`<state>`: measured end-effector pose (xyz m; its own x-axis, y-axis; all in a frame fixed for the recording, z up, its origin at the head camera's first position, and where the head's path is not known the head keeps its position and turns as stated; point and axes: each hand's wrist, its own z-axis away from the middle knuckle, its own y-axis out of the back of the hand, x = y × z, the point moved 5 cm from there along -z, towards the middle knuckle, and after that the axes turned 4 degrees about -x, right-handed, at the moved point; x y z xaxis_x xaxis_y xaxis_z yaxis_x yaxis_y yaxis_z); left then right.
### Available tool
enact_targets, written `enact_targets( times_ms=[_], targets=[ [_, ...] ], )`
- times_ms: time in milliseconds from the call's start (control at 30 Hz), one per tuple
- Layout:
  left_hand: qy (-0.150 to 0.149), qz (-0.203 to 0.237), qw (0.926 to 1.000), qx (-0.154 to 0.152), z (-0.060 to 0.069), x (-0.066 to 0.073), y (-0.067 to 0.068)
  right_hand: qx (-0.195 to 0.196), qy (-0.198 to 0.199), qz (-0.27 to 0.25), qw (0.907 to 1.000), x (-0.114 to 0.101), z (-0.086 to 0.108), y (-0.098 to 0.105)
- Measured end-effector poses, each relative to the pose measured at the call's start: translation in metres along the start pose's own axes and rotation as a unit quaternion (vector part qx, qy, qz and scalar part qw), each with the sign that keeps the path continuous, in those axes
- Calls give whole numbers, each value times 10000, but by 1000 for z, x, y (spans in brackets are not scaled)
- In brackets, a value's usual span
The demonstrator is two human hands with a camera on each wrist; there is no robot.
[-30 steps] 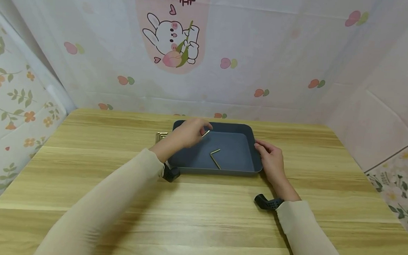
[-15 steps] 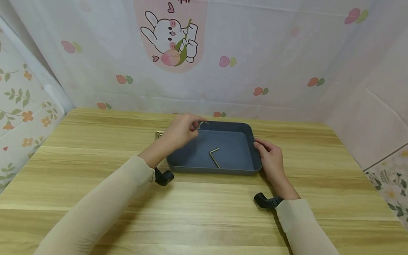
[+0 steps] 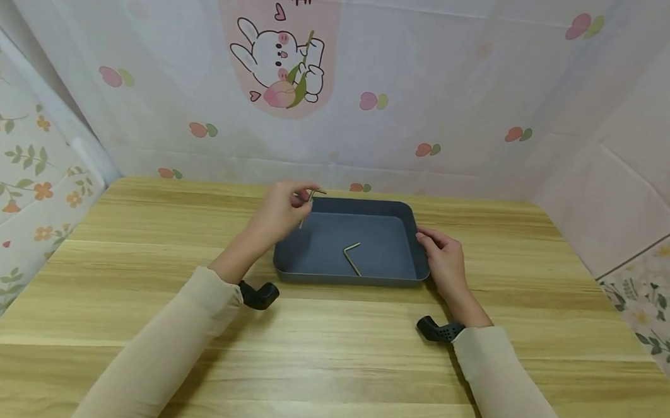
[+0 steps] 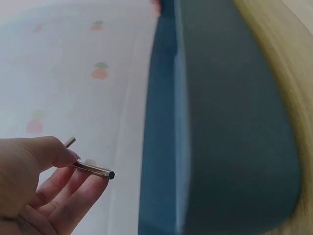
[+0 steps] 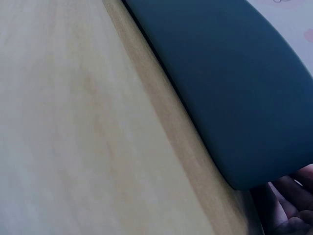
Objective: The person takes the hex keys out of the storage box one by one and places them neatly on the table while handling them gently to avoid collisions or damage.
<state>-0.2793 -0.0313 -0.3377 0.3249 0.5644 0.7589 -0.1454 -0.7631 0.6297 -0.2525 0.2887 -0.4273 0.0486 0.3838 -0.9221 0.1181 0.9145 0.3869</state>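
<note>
My left hand (image 3: 275, 213) pinches an L-shaped hex key (image 4: 95, 169) between thumb and fingers, above the tray's left end. In the left wrist view the key's hexagonal tip points right. A second brass-coloured hex key (image 3: 352, 260) lies inside the dark blue-grey rectangular tray (image 3: 315, 252). At the tray's right end, my right hand (image 3: 448, 262) grips the wall, thumb by the rim. Only part of that hand shows in the right wrist view, with curled fingers (image 5: 298, 193) close to the tray's corner.
The tray stands on a wood-grain table (image 3: 338, 361), near its back edge. Behind it hangs a pale patterned curtain (image 3: 461, 83). Each wrist carries a black camera mount (image 3: 259, 295) under a cream sleeve (image 3: 163, 345).
My left hand has moved left with its hex key and turned it more upright. The hand now covers the nested brass keys left of the tray. My right hand has stayed put.
</note>
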Motion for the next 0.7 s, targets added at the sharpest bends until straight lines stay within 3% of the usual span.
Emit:
enact_targets(
  times_ms=[200,400,700],
  targets=[
    [41,368,9982,477,9,-4,19,30,17,18,10000,0,0,0],
    [314,815,9924,865,19,-16,40,-29,-4,22,10000,0,-1,-2],
    [605,643,9916,942,24,-28,56,64,-14,-4,10000,1,-1,0]
  ],
)
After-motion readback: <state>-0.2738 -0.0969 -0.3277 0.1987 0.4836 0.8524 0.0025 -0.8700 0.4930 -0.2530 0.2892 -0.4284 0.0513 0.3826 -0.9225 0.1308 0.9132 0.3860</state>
